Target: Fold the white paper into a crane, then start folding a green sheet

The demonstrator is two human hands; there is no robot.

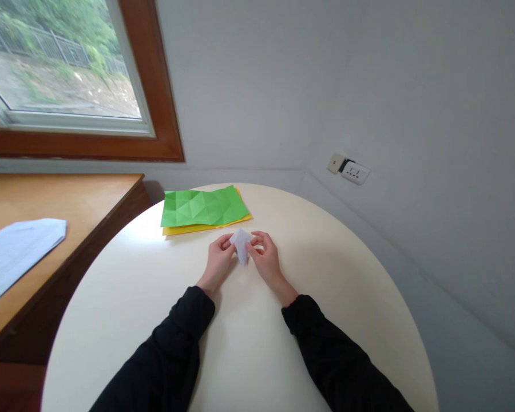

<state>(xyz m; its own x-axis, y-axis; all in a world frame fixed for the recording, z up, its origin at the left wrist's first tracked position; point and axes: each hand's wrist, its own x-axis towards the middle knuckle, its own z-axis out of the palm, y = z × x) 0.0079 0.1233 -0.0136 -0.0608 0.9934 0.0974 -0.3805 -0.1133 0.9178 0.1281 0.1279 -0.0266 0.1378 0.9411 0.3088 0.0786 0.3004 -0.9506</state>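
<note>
Pinching a small folded white paper [241, 245] between both hands, low over the far half of a round white table [347, 280], a little left of the middle. Gripping the left edge with the left hand [220, 253], thumb and fingertips nearly together, other fingers curled. Gripping the right edge with the right hand [265, 253], also in a close thumb-and-finger pinch, other fingers loosely bent.

Already folded into a compact, kite-like shape, broad at the far end and narrowing to a point at the near end. By the look of it, well past the first creases, yet probably not finished, with both hands at the edges. Impossible to tell the number of folds left, or any layers hidden under the fingers.

Just beyond the hands, at the far left of the table: a green sheet [203, 207] on top of a yellow sheet [184, 230], the green one crossed by angular creases but spread nearly flat. Farther left, on a wooden desk [90, 197], a flat white item [17, 246], too unclear to call paper or cloth. As for containers, none in view.
</note>
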